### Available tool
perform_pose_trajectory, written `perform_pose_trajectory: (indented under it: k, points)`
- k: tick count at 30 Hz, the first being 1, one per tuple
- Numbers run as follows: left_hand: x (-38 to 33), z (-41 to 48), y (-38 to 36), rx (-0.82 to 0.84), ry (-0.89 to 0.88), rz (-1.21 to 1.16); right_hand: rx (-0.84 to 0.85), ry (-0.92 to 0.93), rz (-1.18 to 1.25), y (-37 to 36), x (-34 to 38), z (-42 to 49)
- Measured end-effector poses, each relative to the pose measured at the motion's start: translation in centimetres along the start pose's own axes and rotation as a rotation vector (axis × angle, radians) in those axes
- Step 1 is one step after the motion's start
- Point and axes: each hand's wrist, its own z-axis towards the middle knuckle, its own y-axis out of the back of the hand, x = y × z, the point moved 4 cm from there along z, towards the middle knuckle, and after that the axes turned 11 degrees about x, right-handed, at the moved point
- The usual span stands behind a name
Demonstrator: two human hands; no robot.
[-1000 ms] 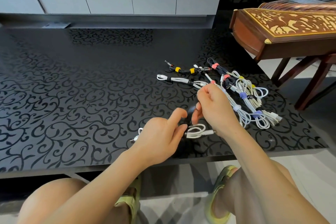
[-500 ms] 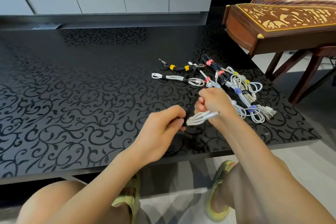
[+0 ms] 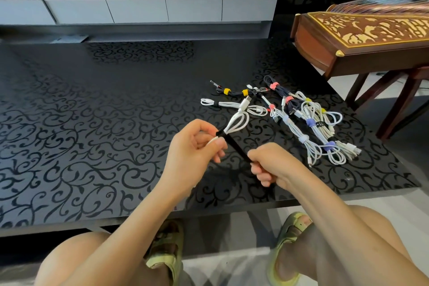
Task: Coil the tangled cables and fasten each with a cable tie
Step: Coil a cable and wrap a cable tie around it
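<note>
My left hand [image 3: 195, 148] grips a coiled white cable [image 3: 238, 121] above the table, its loops and plug pointing up and away. A black cable tie [image 3: 234, 145] wraps the coil near my left thumb and stretches down to the right. My right hand [image 3: 271, 162] pinches the tie's free end, pulling it taut. A pile of several coiled cables [image 3: 308, 123], white and dark, bound with yellow, pink and purple ties, lies on the table beyond my right hand.
The black patterned glass table [image 3: 92, 123] spreads wide to the left. A wooden stringed instrument on a stand [image 3: 362, 42] sits at the right, past the table's edge. A TV cabinet [image 3: 139, 9] lines the far wall. My knees and sandals show below the table's near edge.
The white cable has been lifted off the table. It passed from my right hand's grip into my left hand, and my right hand drew the black tie out toward the lower right.
</note>
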Motion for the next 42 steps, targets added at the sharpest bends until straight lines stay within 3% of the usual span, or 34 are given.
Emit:
perform_pose_trajectory:
  k: [6, 9, 13, 21, 27, 30, 33, 35, 38, 42]
  points:
    - [0.3, 0.0, 0.3, -0.099, -0.191, 0.435, 0.564, -0.107, 0.031, -3.1, -0.5, -2.2]
    - [0.9, 0.2, -0.5, -0.013, -0.315, 0.692, 0.788, -0.098, 0.287, -3.5, 0.5, -3.1]
    - [1.3, -0.2, -2.0, 0.185, -0.432, 0.805, 1.045, -0.077, 0.605, -2.9, 1.4, -3.2]
    - [1.4, -0.2, -1.8, 0.255, -0.424, 0.858, 1.051, -0.138, 0.845, -2.8, 1.5, -3.2]
    - [1.4, -0.1, -2.0, 0.221, -0.414, 0.868, 0.997, -0.031, 0.881, -2.1, 2.2, -4.0]
    - [1.7, 0.0, -2.0, 0.115, -0.232, 0.696, 0.771, 0.202, 0.733, 0.1, 3.7, -5.0]
    - [1.3, 0.5, -1.3, 0.057, 0.057, 0.172, 0.228, 0.533, 0.514, 4.9, 4.9, -5.1]
    - [1.2, 0.8, -1.1, 0.085, 0.213, -0.205, 0.004, 0.621, 0.326, 6.9, 4.8, -4.6]
    - [0.7, 0.7, -1.8, 0.2, 0.347, -0.585, 0.061, 0.563, 0.133, 5.6, 4.5, -3.5]
    - [0.4, 0.7, -3.0, 0.281, 0.426, -0.865, 0.224, 0.607, -0.052, 1.2, 4.6, -3.4]
